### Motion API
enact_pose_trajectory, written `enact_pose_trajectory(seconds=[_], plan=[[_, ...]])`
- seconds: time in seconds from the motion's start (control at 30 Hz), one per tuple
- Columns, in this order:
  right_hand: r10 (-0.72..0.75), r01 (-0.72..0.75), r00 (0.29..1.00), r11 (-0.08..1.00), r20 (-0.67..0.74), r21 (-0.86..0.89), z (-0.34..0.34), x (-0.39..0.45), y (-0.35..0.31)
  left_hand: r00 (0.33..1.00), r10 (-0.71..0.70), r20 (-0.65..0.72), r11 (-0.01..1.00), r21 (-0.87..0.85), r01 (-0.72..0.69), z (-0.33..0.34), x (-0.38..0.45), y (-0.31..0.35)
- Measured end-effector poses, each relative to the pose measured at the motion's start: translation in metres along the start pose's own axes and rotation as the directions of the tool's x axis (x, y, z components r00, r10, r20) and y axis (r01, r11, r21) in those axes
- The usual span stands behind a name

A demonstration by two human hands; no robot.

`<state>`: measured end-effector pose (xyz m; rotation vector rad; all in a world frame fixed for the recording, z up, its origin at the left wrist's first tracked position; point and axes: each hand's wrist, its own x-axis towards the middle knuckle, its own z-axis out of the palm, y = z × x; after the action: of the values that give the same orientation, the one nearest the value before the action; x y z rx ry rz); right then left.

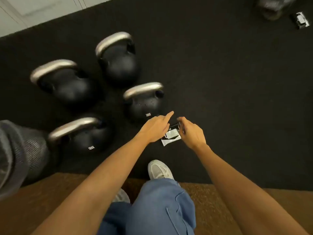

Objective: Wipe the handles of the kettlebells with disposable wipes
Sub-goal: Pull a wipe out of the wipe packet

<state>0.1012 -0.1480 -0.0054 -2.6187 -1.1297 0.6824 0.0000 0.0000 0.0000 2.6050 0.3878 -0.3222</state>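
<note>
Several black kettlebells with silver handles stand on the black floor mat: one at the back (118, 55), one at the left (62, 80), one in the middle (144, 100) and one nearest me (81, 133). Between my hands is a small black and white wipe packet (171, 135). My left hand (155, 128) holds its left side with the index finger stretched out. My right hand (192, 131) pinches its upper right end with curled fingers. Both hands hover just right of the middle kettlebell.
A grey mesh bin (18, 156) stands at the left edge. Another packet (301, 20) and a dark object (272, 7) lie at the far right corner. My shoe (159, 169) and blue-trousered leg (162, 207) are below, on a brown floor strip (42, 192).
</note>
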Motion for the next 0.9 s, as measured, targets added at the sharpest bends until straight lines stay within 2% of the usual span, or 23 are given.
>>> enact_pose_trajectory(seconds=[0.1,0.23,0.33,0.53,0.73,0.9], plan=[[-0.004,0.004,1.0,1.0,-0.004,-0.006,0.038,0.006,0.018,0.999,-0.018,0.034,1.0,-0.012,0.018,0.041,0.016,-0.014],[0.118,-0.121,0.992,0.99,0.046,0.073,0.081,0.011,0.045,0.995,-0.036,0.092,0.998,-0.049,0.04,0.092,0.029,-0.024],[0.152,-0.158,0.985,0.984,0.077,0.079,0.107,0.014,0.063,0.994,-0.018,0.11,0.996,-0.079,0.027,0.124,0.036,-0.028],[0.204,-0.211,0.977,0.97,0.067,0.124,0.135,0.022,0.078,0.99,0.047,0.135,0.998,0.027,-0.051,0.158,0.041,-0.037],[0.298,-0.293,0.955,0.93,0.014,0.219,0.147,0.038,0.076,0.989,0.017,0.149,0.998,0.059,-0.026,0.176,0.041,-0.046],[0.403,-0.349,0.91,0.871,-0.097,0.346,0.155,0.049,0.072,0.991,-0.003,0.13,1.0,0.028,-0.001,0.184,0.041,-0.047]])
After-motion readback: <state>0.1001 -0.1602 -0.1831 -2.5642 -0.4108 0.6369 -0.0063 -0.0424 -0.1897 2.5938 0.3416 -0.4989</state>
